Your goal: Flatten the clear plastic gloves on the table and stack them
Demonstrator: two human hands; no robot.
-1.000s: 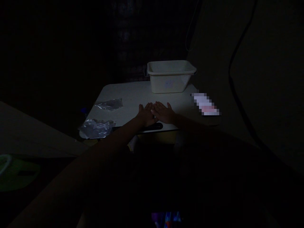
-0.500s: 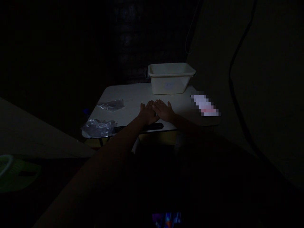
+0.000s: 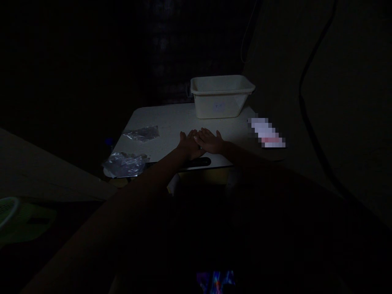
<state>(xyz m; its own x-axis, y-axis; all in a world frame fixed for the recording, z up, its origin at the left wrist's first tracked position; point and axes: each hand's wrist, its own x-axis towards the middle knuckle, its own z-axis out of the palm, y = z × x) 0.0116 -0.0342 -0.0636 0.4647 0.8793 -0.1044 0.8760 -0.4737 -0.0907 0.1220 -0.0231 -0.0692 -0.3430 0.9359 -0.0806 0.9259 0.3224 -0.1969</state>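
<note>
In the dim head view, my left hand (image 3: pixel 189 146) is over the front middle of a white table (image 3: pixel 174 118), fingers spread and nothing in it. My right hand (image 3: pixel 212 142) meets it from the right, its fingers stretched out and overlapping the left hand's fingers. Both hands are open. Just beneath them, near the table's front edge, is a dark slot (image 3: pixel 202 161). A cream plastic tub (image 3: pixel 219 105) stands behind the hands at the back right of the table.
Two clear plastic bags lie on the left of the table, one farther back (image 3: pixel 142 133) and one at the front corner (image 3: pixel 125 164). A blurred-out bright object (image 3: pixel 266 132) lies at the right edge. A green basket (image 3: pixel 27 222) is low at the left.
The view has shifted slightly, so the table and tub appear a little higher. My left hand looks turned somewhat, with its fingers still against my right hand.
</note>
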